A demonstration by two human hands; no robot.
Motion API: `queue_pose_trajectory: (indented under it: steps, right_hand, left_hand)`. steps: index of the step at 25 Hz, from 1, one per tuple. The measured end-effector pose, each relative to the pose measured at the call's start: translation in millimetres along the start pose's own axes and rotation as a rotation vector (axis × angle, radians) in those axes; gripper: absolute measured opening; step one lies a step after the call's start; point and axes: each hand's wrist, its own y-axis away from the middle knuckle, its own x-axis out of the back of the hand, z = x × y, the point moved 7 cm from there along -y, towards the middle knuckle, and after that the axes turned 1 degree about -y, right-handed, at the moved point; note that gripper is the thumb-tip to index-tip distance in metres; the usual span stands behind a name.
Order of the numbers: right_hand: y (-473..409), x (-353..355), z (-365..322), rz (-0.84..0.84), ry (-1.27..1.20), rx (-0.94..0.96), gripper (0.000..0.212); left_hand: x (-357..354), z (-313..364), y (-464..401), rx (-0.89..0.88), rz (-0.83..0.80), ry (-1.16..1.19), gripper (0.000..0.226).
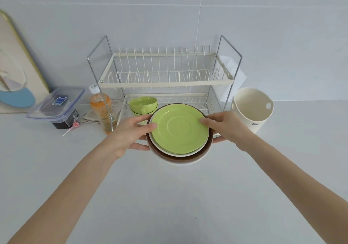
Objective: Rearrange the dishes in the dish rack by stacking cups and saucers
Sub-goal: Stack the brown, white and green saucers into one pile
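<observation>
Both hands — left grip (130, 136) and right grip (226, 127) — clasp a saucer stack (178, 132) at the dish rack (165, 82) front edge; green cups (143, 105) sit nested inside.

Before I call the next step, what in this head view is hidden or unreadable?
- Dishes under the green saucer: only rims show, so their count is unclear.
- Underside of the stack: fingers of the left hand and right hand hidden beneath.
- Green cups on the rack's lower shelf: partly behind the stack.
- Bottle label: too blurred to read.
</observation>
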Motion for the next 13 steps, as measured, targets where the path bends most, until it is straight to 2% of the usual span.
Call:
queue_pose_trajectory:
  steps: [4, 10, 13]
  right_hand:
    - [-5.0, 23.7, -48.6, 0.033, 0.001, 0.105, 0.03]
    - [-30.1, 52.1, -117.2, 0.065, -0.011, 0.215, 0.012]
    - [-52.3, 59.9, -143.6, 0.092, -0.009, 0.255, 0.018]
  left_hand:
    - [9.8, 50.5, 1.6, -0.098, 0.039, -0.005, 0.042]
    - [26.8, 125.2, -11.4, -0.24, 0.093, -0.035, 0.041]
    - [35.1, 152.3, -27.1, -0.284, 0.116, -0.069, 0.04]
